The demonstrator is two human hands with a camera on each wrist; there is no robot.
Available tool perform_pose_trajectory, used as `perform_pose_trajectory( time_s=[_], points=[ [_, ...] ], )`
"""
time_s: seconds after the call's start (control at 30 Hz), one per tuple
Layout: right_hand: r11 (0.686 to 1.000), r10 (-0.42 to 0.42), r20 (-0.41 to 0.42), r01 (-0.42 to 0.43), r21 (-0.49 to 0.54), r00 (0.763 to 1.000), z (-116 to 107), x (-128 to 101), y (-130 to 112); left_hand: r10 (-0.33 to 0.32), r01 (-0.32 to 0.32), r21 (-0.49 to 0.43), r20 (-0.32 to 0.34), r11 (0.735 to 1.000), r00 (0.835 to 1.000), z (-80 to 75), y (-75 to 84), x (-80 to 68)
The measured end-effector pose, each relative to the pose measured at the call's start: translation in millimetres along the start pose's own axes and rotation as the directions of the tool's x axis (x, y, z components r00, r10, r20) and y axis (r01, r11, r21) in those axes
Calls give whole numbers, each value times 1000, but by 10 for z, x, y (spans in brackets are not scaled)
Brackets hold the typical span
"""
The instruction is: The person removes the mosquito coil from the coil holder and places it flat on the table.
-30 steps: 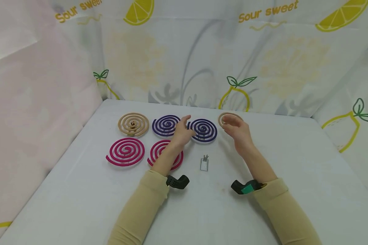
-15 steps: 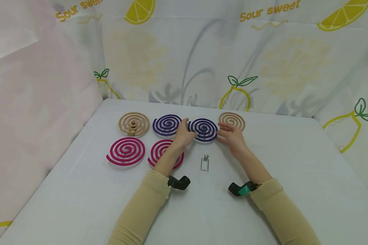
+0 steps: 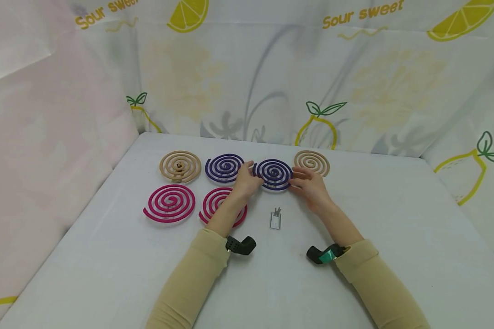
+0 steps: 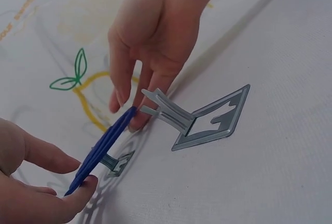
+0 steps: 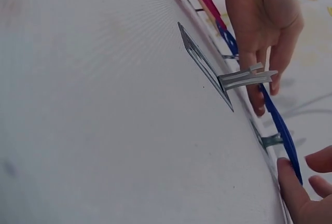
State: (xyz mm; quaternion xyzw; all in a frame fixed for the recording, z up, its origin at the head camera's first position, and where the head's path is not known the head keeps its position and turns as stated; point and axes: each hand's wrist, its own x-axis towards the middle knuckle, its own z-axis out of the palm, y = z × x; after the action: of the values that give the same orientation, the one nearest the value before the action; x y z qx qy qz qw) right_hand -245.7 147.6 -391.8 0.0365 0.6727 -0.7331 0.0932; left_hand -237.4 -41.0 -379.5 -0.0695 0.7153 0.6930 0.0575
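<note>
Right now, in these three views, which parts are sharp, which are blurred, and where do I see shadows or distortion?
Head view: even, soft light, all sharp, faint shadows under the purple mosquito coil. Left wrist view: the metal coil stand is sharp, the left hand at the corner slightly soft. Right wrist view: the white table bulges from wide-lens distortion, and the near right hand is blurred.

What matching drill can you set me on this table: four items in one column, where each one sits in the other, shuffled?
Column one:
1. right purple coil
2. metal stand
3. left tan coil
4. left pink coil

Column two:
A. far row, left end
B. between the left hand and right hand, fingertips on its edges
C. near row, left end
D. alone on the cloth, nearer the person than the held coil

Pairs: 1-B, 2-D, 3-A, 4-C
</note>
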Motion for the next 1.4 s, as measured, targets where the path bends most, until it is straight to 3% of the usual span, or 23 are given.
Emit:
perform_pose_trajectory(
  time_s=[0.73,1.4],
  points=[
    [999,-23,-3,23,40,1000,0,-18,0,16,-17,-13,-36,1000,999,11,14,-14],
    [994,-53,-17,54,96,998,-87,-13,-104,19,-22,-143,-21,990,1000,26,73,-44]
  ],
)
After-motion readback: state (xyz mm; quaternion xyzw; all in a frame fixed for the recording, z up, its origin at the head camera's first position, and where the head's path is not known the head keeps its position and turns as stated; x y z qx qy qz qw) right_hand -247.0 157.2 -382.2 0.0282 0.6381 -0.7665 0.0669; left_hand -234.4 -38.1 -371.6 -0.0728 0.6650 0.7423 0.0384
